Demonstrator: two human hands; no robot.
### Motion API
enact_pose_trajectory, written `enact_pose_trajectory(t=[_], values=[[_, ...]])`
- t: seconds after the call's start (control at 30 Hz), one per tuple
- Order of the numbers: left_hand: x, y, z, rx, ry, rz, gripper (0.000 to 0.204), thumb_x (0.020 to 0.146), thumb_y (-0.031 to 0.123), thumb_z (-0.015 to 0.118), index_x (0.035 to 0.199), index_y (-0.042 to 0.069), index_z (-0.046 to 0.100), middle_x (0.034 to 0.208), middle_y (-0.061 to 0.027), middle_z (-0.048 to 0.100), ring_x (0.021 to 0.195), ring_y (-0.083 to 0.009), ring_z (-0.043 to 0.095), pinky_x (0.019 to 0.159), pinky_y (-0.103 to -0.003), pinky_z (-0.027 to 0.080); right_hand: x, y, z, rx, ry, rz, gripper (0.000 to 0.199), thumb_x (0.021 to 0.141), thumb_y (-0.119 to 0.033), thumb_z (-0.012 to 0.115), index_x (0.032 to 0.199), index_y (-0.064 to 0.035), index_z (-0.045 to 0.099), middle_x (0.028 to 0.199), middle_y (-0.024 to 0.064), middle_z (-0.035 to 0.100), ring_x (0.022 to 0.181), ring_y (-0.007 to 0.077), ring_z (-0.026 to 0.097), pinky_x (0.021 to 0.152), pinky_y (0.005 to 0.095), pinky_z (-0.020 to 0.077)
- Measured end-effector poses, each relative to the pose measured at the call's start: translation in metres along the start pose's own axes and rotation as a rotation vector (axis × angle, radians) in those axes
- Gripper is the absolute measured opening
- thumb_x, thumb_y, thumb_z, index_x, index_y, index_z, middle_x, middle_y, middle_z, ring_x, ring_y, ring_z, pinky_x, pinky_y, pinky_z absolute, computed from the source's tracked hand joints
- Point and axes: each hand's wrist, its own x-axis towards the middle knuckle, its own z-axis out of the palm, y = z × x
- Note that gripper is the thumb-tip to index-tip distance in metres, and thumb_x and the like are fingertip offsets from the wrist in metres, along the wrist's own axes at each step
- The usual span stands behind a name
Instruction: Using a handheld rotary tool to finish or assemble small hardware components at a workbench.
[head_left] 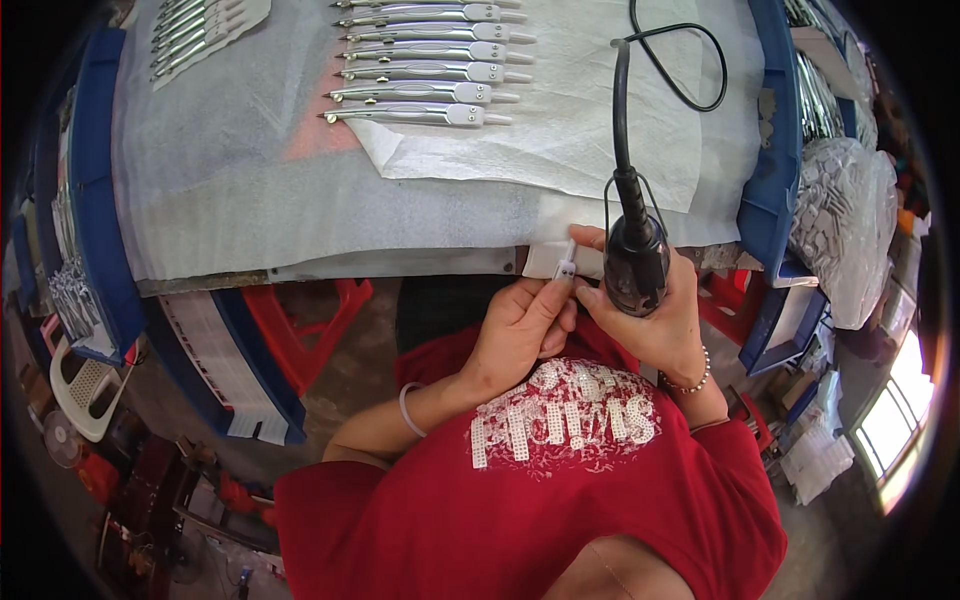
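Note:
At the near edge of the table, my left hand (pixel 522 328) is closed on a drawing compass (pixel 566 268). Only its pale head end and white handle show; the rest is hidden by the fingers. My right hand (pixel 672 335) wraps round a black corded electric screwdriver (pixel 637 268), and its fingertips come close to the compass head. The screwdriver's tip is out of sight. Farther up the table, several silver and white compasses (pixel 425 75) lie side by side in a row on white sheeting (pixel 520 155).
More compasses (pixel 200 30) lie at the far left. Blue trays (pixel 105 190) flank the table, and a clear bag of pale parts (pixel 845 220) sits at right. The screwdriver's black cord (pixel 622 110) runs to the far side. A red stool (pixel 315 330) stands below the edge.

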Motion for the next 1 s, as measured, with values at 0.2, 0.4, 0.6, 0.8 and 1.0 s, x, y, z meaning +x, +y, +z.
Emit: enact_pose_trajectory(t=[0.2, 0.4, 0.6, 0.8, 1.0], values=[[0.001, -0.004, 0.0, 0.023, 0.015, 0.029, 0.024, 0.097, 0.021, 0.049, 0.085, 0.003, 0.056, 0.066, 0.0, 0.052, 0.048, -0.0046, 0.038, 0.043, -0.019, 0.03, 0.0, 0.003, -0.005, -0.088, -0.042, -0.049, 0.037, 0.068, -0.009, 0.075, 0.1, -0.0024, 0.057, 0.075, 0.0074, 0.063, 0.065, 0.0098, 0.062, 0.062, 0.0238, 0.0479], [-0.001, 0.004, 0.005, 0.004, 0.077, -0.004, 0.019, 0.096, 0.019, 0.051, 0.098, 0.002, 0.061, 0.066, 0.0017, 0.051, 0.048, -0.0033, 0.037, 0.043, -0.018, 0.03, -0.031, 0.002, -0.017, 0.164, 0.107, -0.065, 0.048, 0.073, -0.003, 0.069, 0.115, -0.0055, 0.045, 0.088, 0.0111, 0.064, 0.072, 0.0145, 0.059, 0.066, 0.0267, 0.0481], [0.0, 0.002, 0.007, 0.086, 0.091, 0.004, 0.021, 0.097, 0.016, 0.047, 0.103, 0.001, 0.06, 0.063, 0.0013, 0.047, 0.046, -0.004, 0.034, 0.042, -0.019, 0.027, -0.019, -0.034, -0.028, 0.426, -0.037, -0.91, 0.05, 0.079, -0.022, 0.074, 0.111, -0.0081, 0.038, 0.081, 0.0098, 0.063, 0.061, 0.0222, 0.065, 0.055, 0.0331, 0.0547], [-0.001, 0.004, 0.007, 0.067, 0.083, -0.005, 0.021, 0.097, 0.017, 0.047, 0.104, 0.001, 0.06, 0.062, 0.0031, 0.046, 0.047, -0.0027, 0.034, 0.042, -0.019, 0.026, -0.005, -0.037, -0.002, 0.395, -0.058, -1.029, 0.049, 0.08, -0.024, 0.073, 0.114, -0.0085, 0.041, 0.077, 0.0047, 0.062, 0.056, 0.0136, 0.064, 0.051, 0.024, 0.0532], [0.0, 0.006, 0.008, 0.086, 0.08, -0.015, 0.022, 0.098, 0.017, 0.045, 0.105, 0.002, 0.06, 0.057, 0.0051, 0.043, 0.045, -0.0018, 0.032, 0.042, -0.019, 0.023, -0.001, -0.038, -0.001, 0.366, -0.122, -1.019, 0.048, 0.08, -0.024, 0.073, 0.112, -0.0097, 0.041, 0.077, 0.0056, 0.062, 0.058, 0.0155, 0.065, 0.052, 0.0251, 0.0538]])
